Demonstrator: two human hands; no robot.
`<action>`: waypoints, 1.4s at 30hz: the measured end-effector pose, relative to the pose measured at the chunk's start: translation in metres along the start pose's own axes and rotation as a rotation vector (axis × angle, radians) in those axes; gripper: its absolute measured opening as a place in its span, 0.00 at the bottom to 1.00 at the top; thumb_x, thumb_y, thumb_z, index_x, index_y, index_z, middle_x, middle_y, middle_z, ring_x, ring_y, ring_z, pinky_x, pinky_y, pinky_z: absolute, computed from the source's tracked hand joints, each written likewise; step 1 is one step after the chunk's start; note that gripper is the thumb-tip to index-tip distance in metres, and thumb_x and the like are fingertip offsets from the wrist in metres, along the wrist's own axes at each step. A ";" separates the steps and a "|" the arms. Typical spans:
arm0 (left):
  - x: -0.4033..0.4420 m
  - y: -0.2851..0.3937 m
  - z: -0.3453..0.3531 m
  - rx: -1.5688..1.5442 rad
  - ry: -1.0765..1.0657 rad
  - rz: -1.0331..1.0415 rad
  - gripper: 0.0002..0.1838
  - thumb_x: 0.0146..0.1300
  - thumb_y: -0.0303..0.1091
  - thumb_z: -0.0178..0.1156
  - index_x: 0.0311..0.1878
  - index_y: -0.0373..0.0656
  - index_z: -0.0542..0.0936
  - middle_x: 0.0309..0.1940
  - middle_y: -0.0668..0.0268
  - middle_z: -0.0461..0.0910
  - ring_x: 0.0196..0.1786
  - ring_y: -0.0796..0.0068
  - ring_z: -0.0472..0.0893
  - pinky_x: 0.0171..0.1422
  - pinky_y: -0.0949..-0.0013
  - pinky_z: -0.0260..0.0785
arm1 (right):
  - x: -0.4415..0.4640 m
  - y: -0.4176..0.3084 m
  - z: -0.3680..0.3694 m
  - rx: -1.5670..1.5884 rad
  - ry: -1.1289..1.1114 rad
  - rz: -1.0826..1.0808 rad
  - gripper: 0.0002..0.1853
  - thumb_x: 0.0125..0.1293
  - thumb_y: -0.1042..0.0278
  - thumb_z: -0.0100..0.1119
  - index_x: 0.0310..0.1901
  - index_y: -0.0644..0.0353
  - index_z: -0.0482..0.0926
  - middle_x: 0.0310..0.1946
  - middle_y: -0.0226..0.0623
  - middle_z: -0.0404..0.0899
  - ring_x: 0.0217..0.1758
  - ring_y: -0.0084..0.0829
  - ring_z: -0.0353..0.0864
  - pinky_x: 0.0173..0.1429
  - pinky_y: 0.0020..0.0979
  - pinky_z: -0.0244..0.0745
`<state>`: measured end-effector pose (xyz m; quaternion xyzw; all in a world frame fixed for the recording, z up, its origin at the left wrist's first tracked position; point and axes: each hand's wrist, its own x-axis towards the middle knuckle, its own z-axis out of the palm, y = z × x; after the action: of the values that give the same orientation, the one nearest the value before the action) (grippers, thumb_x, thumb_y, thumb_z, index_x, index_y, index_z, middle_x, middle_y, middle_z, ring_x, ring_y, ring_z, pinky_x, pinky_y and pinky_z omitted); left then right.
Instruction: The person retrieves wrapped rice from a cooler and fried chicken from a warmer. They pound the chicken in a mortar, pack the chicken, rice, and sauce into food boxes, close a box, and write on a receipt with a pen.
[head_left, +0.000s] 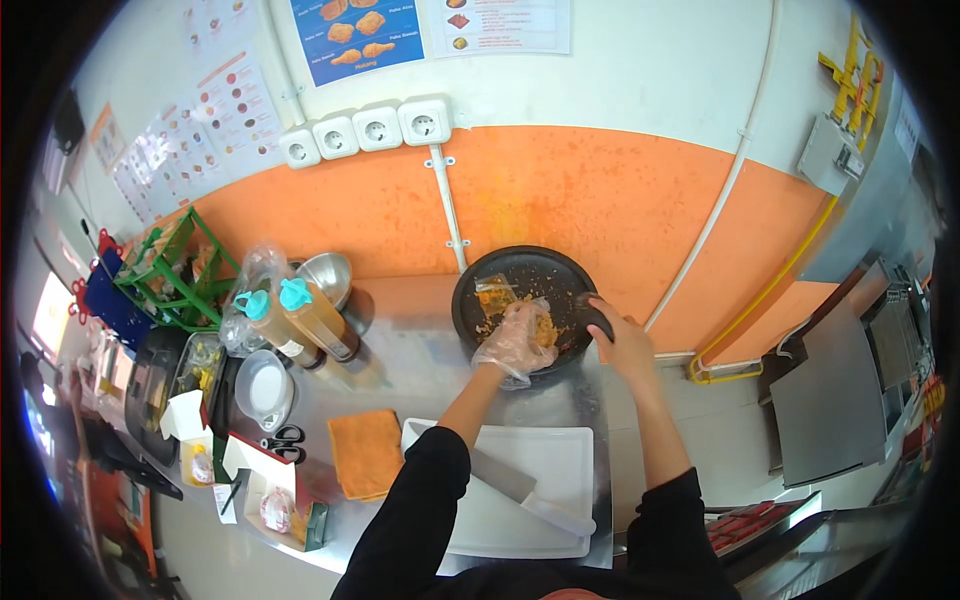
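Observation:
A wide black stone mortar [468, 325] stands at the back of the steel counter, with golden crumbs scattered over its inside. My left hand [515, 335], in a clear plastic glove, reaches into the mortar with fingers curled against a crumbly golden piece of food [545, 330]. Its fingertips are partly hidden. Just behind that hand lies a small clear plastic bag [494, 292] with orange-yellow contents. At the mortar's right rim, my bare right hand [622, 342] is closed around a dark pestle [597, 320].
Nearer me, a white cutting board [570, 455] carries a large knife [515, 488]. Left of it is an orange cloth [363, 453]. Two sauce bottles [322, 320], a white bowl [264, 385], scissors [284, 442] and open food boxes [275, 495] occupy the left side.

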<state>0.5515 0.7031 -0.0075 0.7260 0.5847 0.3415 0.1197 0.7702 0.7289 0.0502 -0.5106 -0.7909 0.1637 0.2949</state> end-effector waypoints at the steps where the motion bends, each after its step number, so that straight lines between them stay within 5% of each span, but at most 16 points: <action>1: 0.000 -0.002 0.002 -0.041 -0.004 -0.037 0.43 0.41 0.48 0.71 0.62 0.47 0.64 0.59 0.49 0.66 0.63 0.46 0.68 0.65 0.58 0.64 | 0.004 -0.002 0.010 -0.138 -0.002 -0.035 0.22 0.62 0.54 0.59 0.58 0.35 0.72 0.37 0.47 0.77 0.37 0.48 0.81 0.40 0.43 0.76; 3: 0.001 0.001 -0.004 -0.073 0.000 -0.074 0.46 0.39 0.49 0.73 0.64 0.48 0.63 0.60 0.48 0.65 0.63 0.45 0.67 0.65 0.57 0.64 | 0.010 -0.001 0.029 -0.270 0.001 -0.080 0.23 0.61 0.54 0.60 0.59 0.32 0.71 0.36 0.46 0.75 0.34 0.49 0.81 0.37 0.44 0.76; 7: 0.014 0.010 -0.035 0.077 -0.315 -0.147 0.57 0.36 0.58 0.73 0.69 0.44 0.58 0.59 0.46 0.68 0.64 0.45 0.67 0.65 0.56 0.63 | 0.007 0.001 0.054 -0.345 0.058 -0.118 0.25 0.61 0.57 0.60 0.60 0.29 0.70 0.41 0.44 0.71 0.34 0.46 0.78 0.35 0.43 0.76; 9: 0.022 0.000 -0.032 0.110 -0.442 -0.101 0.51 0.38 0.59 0.72 0.65 0.43 0.64 0.57 0.48 0.71 0.63 0.48 0.69 0.64 0.57 0.64 | 0.002 0.006 0.058 -0.349 0.111 -0.169 0.26 0.61 0.59 0.60 0.61 0.28 0.69 0.42 0.44 0.70 0.35 0.45 0.77 0.36 0.43 0.76; 13: 0.021 -0.030 -0.011 0.021 -0.346 0.038 0.47 0.40 0.57 0.72 0.62 0.41 0.69 0.55 0.50 0.74 0.60 0.50 0.72 0.64 0.58 0.65 | -0.007 0.006 0.062 -0.272 0.081 -0.191 0.24 0.62 0.58 0.59 0.61 0.28 0.70 0.44 0.44 0.69 0.40 0.44 0.74 0.38 0.42 0.76; 19: 0.016 -0.052 -0.013 -0.315 -0.253 -0.263 0.37 0.49 0.51 0.65 0.61 0.40 0.72 0.56 0.51 0.75 0.58 0.57 0.75 0.59 0.62 0.68 | -0.009 -0.002 0.064 -0.279 0.086 -0.225 0.21 0.62 0.56 0.58 0.58 0.30 0.73 0.48 0.42 0.67 0.49 0.43 0.69 0.45 0.44 0.72; 22: 0.010 -0.039 -0.027 -1.642 0.029 -0.200 0.27 0.62 0.39 0.56 0.60 0.32 0.70 0.58 0.52 0.73 0.57 0.59 0.75 0.61 0.63 0.70 | -0.009 -0.007 0.061 -0.303 0.159 -0.258 0.20 0.62 0.53 0.58 0.57 0.32 0.74 0.52 0.42 0.66 0.54 0.43 0.65 0.52 0.48 0.64; 24: -0.006 -0.005 -0.063 -1.884 0.096 -0.130 0.28 0.61 0.40 0.56 0.60 0.30 0.68 0.58 0.51 0.72 0.58 0.57 0.75 0.63 0.62 0.70 | -0.012 -0.013 0.062 -0.352 0.252 -0.228 0.21 0.61 0.51 0.58 0.57 0.35 0.75 0.57 0.43 0.63 0.59 0.46 0.60 0.58 0.52 0.53; 29: -0.087 0.042 -0.155 -2.354 0.168 0.047 0.36 0.57 0.45 0.57 0.63 0.29 0.64 0.60 0.48 0.70 0.58 0.56 0.74 0.65 0.58 0.69 | -0.042 -0.092 0.060 -0.294 0.371 -0.201 0.18 0.63 0.55 0.57 0.55 0.38 0.76 0.57 0.42 0.63 0.59 0.47 0.59 0.59 0.51 0.54; 31: -0.142 0.067 -0.196 -2.332 0.339 0.070 0.33 0.57 0.46 0.56 0.61 0.32 0.66 0.57 0.50 0.72 0.57 0.56 0.74 0.64 0.55 0.70 | -0.070 -0.131 0.072 -0.108 0.383 -0.200 0.16 0.63 0.57 0.57 0.53 0.40 0.78 0.56 0.41 0.63 0.56 0.45 0.60 0.59 0.46 0.57; 37: -0.371 0.070 -0.320 -2.203 0.946 -0.302 0.25 0.58 0.49 0.55 0.51 0.39 0.74 0.52 0.55 0.74 0.56 0.53 0.73 0.61 0.53 0.69 | -0.231 -0.269 0.118 0.160 0.053 -0.099 0.16 0.60 0.59 0.61 0.51 0.44 0.79 0.53 0.40 0.64 0.53 0.42 0.63 0.60 0.43 0.60; 40: -0.482 0.023 -0.379 -1.683 1.247 -0.514 0.18 0.61 0.45 0.56 0.49 0.45 0.74 0.47 0.60 0.78 0.49 0.60 0.79 0.56 0.58 0.72 | -0.299 -0.294 0.159 0.190 -0.135 -0.082 0.16 0.59 0.61 0.62 0.51 0.46 0.79 0.52 0.40 0.65 0.56 0.44 0.63 0.63 0.44 0.59; 42: -0.540 -0.014 -0.413 -1.441 1.365 -0.557 0.20 0.59 0.44 0.59 0.51 0.45 0.72 0.40 0.62 0.79 0.44 0.66 0.81 0.43 0.66 0.76 | -0.325 -0.301 0.174 0.196 -0.210 -0.076 0.16 0.59 0.62 0.62 0.50 0.46 0.79 0.52 0.40 0.66 0.57 0.45 0.63 0.63 0.45 0.59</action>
<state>0.2331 0.1113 0.0971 -0.0278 0.3322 0.9108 0.2437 0.5453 0.3147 -0.0130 -0.4292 -0.8164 0.2815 0.2648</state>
